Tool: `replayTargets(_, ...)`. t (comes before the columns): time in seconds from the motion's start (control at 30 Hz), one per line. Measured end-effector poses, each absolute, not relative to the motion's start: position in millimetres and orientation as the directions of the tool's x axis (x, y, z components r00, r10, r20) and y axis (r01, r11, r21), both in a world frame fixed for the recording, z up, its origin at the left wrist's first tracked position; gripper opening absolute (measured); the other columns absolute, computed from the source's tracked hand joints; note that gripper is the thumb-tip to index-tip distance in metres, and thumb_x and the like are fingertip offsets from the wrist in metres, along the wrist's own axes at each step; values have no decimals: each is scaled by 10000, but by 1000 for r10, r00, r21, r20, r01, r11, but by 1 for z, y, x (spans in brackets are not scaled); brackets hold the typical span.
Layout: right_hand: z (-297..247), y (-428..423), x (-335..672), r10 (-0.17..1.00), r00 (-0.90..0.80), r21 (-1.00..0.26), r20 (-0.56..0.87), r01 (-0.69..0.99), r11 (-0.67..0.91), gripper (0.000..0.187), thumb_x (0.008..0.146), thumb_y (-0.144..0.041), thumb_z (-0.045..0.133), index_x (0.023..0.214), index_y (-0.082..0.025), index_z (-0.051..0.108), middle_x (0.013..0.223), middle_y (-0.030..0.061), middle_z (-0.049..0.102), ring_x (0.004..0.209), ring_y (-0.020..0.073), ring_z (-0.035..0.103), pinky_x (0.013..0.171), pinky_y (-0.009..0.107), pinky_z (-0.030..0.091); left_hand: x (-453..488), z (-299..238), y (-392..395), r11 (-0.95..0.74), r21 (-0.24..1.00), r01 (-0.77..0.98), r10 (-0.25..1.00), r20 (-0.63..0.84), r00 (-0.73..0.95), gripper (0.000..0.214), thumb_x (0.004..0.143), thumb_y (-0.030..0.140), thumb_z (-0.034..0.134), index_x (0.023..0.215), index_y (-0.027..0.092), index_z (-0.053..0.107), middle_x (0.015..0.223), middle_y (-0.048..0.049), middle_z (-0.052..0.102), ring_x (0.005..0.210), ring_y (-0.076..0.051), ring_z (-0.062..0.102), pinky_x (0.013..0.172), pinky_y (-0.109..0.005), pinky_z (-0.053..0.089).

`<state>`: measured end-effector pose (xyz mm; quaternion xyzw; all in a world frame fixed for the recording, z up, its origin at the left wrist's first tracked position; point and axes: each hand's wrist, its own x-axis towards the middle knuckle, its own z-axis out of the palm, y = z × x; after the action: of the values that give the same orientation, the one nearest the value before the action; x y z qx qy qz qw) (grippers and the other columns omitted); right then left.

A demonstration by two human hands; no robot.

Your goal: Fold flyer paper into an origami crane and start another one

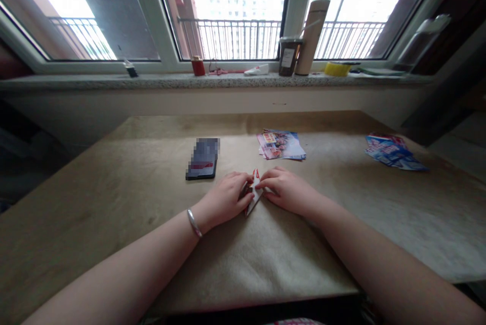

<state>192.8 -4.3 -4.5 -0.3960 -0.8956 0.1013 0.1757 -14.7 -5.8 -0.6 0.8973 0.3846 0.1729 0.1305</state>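
Note:
A small folded piece of printed paper (255,195), white with red marks, lies on the tan table (114,198) between both hands. My left hand (227,197), with a silver bangle on its wrist, has its fingers curled and pressed on the paper's left side. My right hand (287,189) pinches the paper's upper right part with closed fingers. Much of the paper is hidden under the fingers.
A dark phone (203,159) lies just beyond my left hand. A stack of colourful printed sheets (281,145) sits beyond my right hand, another stack (393,152) at the far right. The window sill (114,81) holds a red cup (198,66), a jar (289,56), a cardboard tube (312,36) and yellow tape (336,68).

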Motion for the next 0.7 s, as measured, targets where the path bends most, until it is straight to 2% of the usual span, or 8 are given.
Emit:
replayTargets(0.1, -4, -5, 192, 725, -636, -280, 264, 669, 689, 243, 769, -198, 640, 1006, -223, 684, 1120, 61, 636, 1081, 227, 512, 944, 386, 427, -13, 2, -12, -681, 303, 667, 731, 225, 644, 266, 824, 328, 578, 1041, 174, 567, 1189, -95, 564, 1092, -226, 518, 969, -378, 417)
replayTargets(0.2, -6, -5, 191, 704, -654, -275, 277, 648, 710, 244, 762, -199, 645, 1006, -200, 665, 1218, 63, 601, 1161, 241, 476, 994, 404, 402, -11, 5, -19, -677, 171, 716, 735, 209, 646, 389, 742, 443, 661, 1006, 165, 591, 1066, -97, 605, 1017, -266, 539, 926, -428, 435)
replayTargets(0.37, -7, -7, 189, 687, -669, -292, 283, 622, 726, 234, 764, -163, 613, 996, -176, 643, 1228, 88, 598, 1228, 235, 440, 1038, 420, 369, -10, 2, -21, -706, 116, 699, 702, 251, 667, 254, 806, 279, 591, 1031, 163, 608, 1043, -91, 636, 984, -233, 568, 945, -408, 423)
replayTargets(0.5, -5, -9, 187, 716, -646, -266, 264, 665, 698, 212, 773, -183, 607, 982, -168, 643, 1126, 87, 645, 1179, 246, 477, 1008, 411, 386, -15, 0, -11, -748, 82, 658, 649, 299, 700, 255, 865, 160, 509, 1085, 213, 626, 1142, -72, 619, 1003, -207, 574, 942, -404, 421)
replayTargets(0.57, -3, -10, 187, 725, -638, -239, 259, 685, 688, 192, 795, -193, 589, 977, -173, 649, 1060, 85, 662, 1107, 229, 520, 971, 390, 403, -17, -1, -6, -763, 97, 639, 635, 297, 713, 238, 895, 152, 480, 1043, 231, 649, 1009, -37, 669, 935, -185, 591, 897, -374, 443)
replayTargets(0.7, 0, -11, 186, 731, -639, -153, 240, 719, 678, 193, 808, -196, 589, 985, -201, 666, 970, 66, 671, 976, 206, 559, 871, 343, 423, -19, -4, 3, -741, 152, 655, 661, 338, 670, 183, 875, 131, 511, 947, 186, 670, 931, -47, 689, 887, -174, 603, 826, -319, 472)
